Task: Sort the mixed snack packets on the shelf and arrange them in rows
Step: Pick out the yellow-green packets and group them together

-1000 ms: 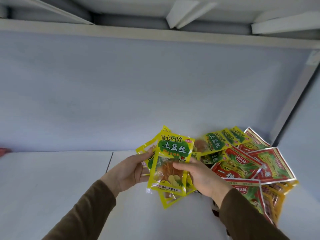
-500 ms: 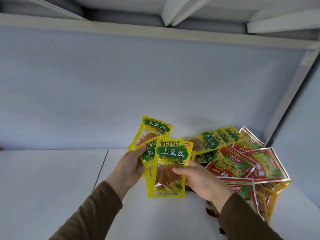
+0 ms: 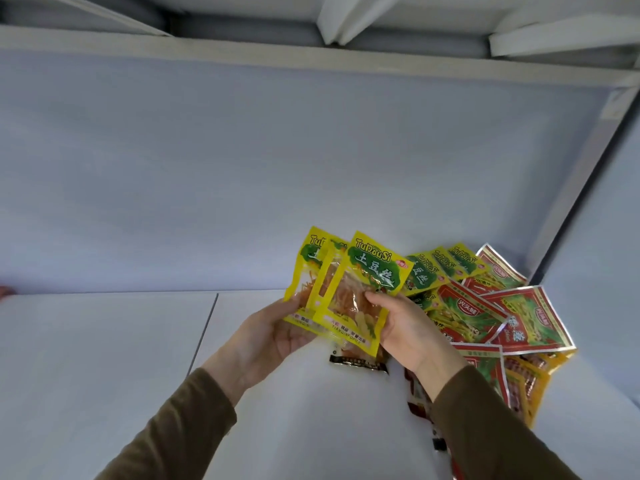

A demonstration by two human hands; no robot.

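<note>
Yellow packets [image 3: 360, 299] fanned, gripped by left hand [image 3: 273, 337], right hand [image 3: 408, 330].

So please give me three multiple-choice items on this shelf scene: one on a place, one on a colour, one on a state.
1. Where does the unsorted pile lie?
A. right back corner of the shelf
B. left end
C. the floor

2. Main colour of the held TuDouSi packets?
A. blue
B. yellow
C. white

3. State of the right hand?
A. flat on the shelf
B. hanging idle
C. pinching the front packet

Key:
1 A, the pile sits beside the right wall.
2 B, yellow borders with a green label.
3 C, the thumb lies on its front while the left hand holds the fan.
</note>
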